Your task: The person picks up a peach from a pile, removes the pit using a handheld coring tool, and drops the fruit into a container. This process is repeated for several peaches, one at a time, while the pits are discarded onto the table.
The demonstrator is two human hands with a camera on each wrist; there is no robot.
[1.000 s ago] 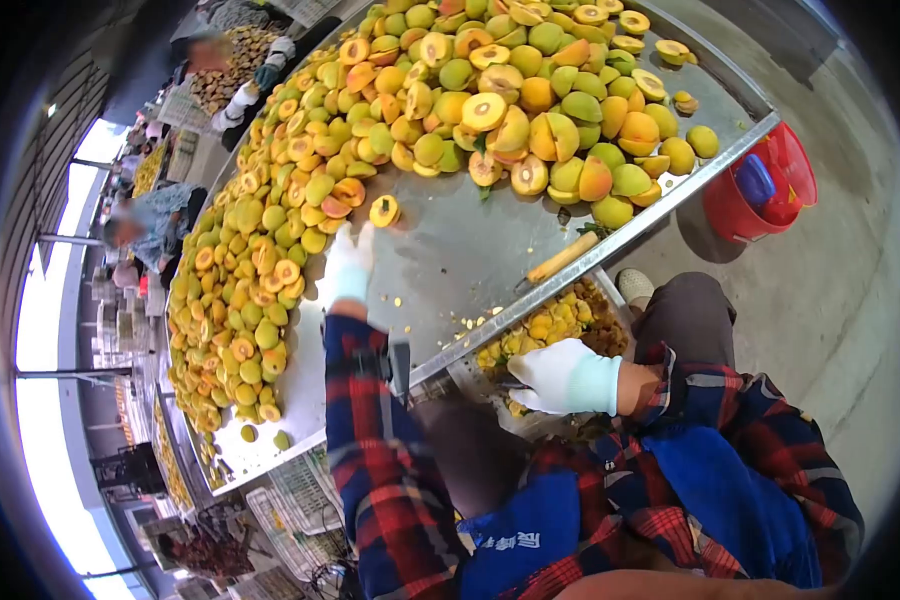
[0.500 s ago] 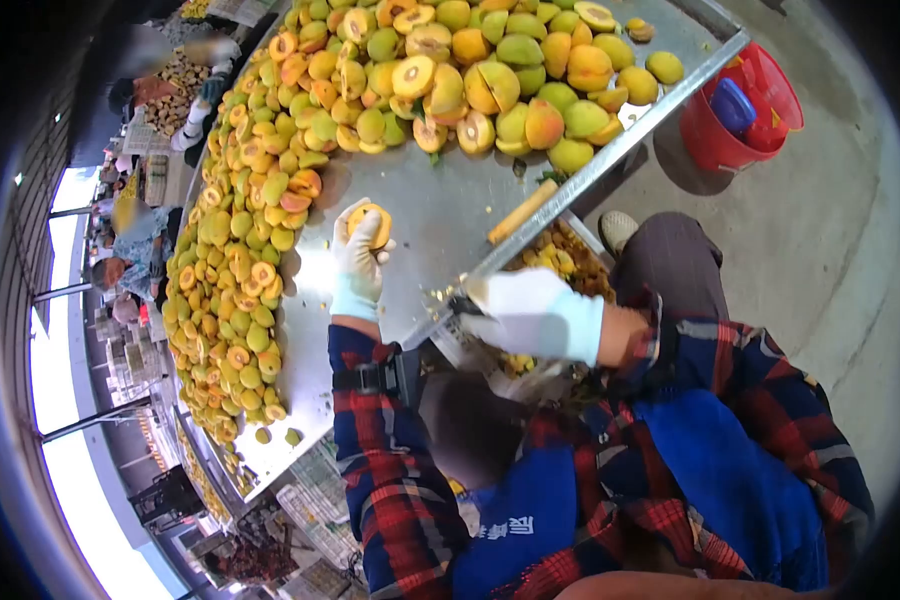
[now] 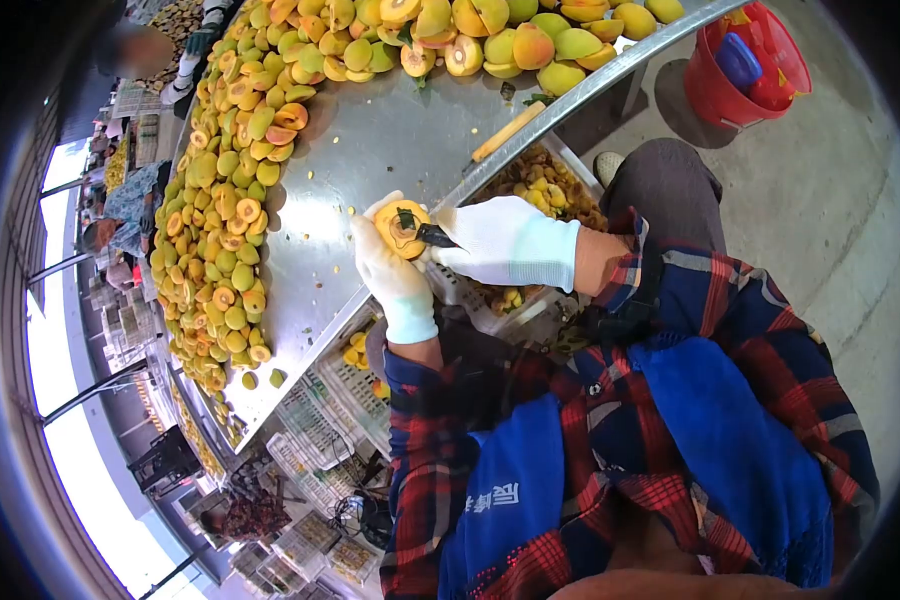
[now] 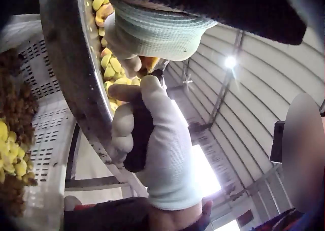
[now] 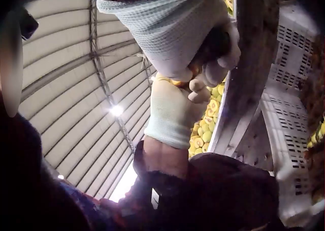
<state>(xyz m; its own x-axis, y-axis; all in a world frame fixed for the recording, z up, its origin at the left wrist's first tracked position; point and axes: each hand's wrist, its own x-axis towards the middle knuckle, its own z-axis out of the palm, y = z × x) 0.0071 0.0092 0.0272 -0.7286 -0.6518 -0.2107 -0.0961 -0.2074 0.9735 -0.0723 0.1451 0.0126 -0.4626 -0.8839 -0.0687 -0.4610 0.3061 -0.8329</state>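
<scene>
In the head view my gloved left hand (image 3: 398, 285) holds a yellow peach half (image 3: 386, 230) with its cut face and pit turned up. My gloved right hand (image 3: 500, 240) grips a black-handled pitting knife (image 3: 436, 236), its dark metal end on the cut face. Both hands meet just above the near edge of the metal table (image 3: 340, 160). From the left wrist, the right hand (image 4: 170, 139) appears with fingers curled round the dark handle, close to the peach half (image 4: 148, 63). Seen from the right wrist, the left hand (image 5: 172, 111) supports the fruit, mostly hidden by fingers.
Heaped peach halves (image 3: 215, 240) cover the far and left parts of the table. A wooden-handled tool (image 3: 508, 132) lies along its raised edge (image 3: 570, 98). Below stands a white crate (image 4: 53, 144) with yellow pieces. A red bucket (image 3: 715, 95) stands on the floor to the right.
The left hand has picked the peach half off the table and brought it back to the right hand. The right hand has lifted the knife from over the crate onto the fruit.
</scene>
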